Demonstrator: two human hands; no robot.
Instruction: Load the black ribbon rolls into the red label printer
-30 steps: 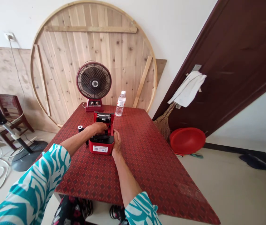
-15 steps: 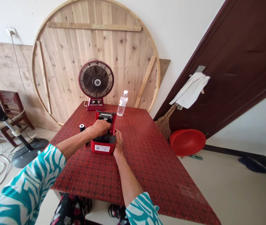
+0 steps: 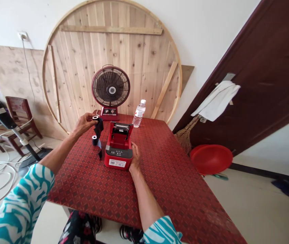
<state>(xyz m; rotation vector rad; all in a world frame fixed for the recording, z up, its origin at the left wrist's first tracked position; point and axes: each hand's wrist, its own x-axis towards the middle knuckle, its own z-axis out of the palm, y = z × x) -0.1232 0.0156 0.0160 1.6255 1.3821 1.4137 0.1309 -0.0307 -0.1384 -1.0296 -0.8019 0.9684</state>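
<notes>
My left hand [image 3: 84, 123] pinches a small black roll with a white core [image 3: 96, 118] above the left part of the table. A dark strip [image 3: 99, 129] hangs down from that roll. Another black roll [image 3: 94, 140] stands on the table below it, beside the loose end of a dark strip. My right hand [image 3: 135, 158] grips the right side of a red label printer [image 3: 119, 157], its fingers partly hidden behind the casing. The printer's lid [image 3: 121, 128] is up and the red compartment inside is visible.
A red table fan [image 3: 111, 89] and a clear water bottle [image 3: 139, 113] stand at the back of the patterned red table [image 3: 165, 176]. Behind leans a round wooden panel [image 3: 114, 47]. A red basin [image 3: 212, 160] and a broom [image 3: 185, 135] are off to the right.
My left hand has come out of the printer's compartment and moved left with a black roll in it. My right hand stays at the printer's side. The view has shifted slightly left.
</notes>
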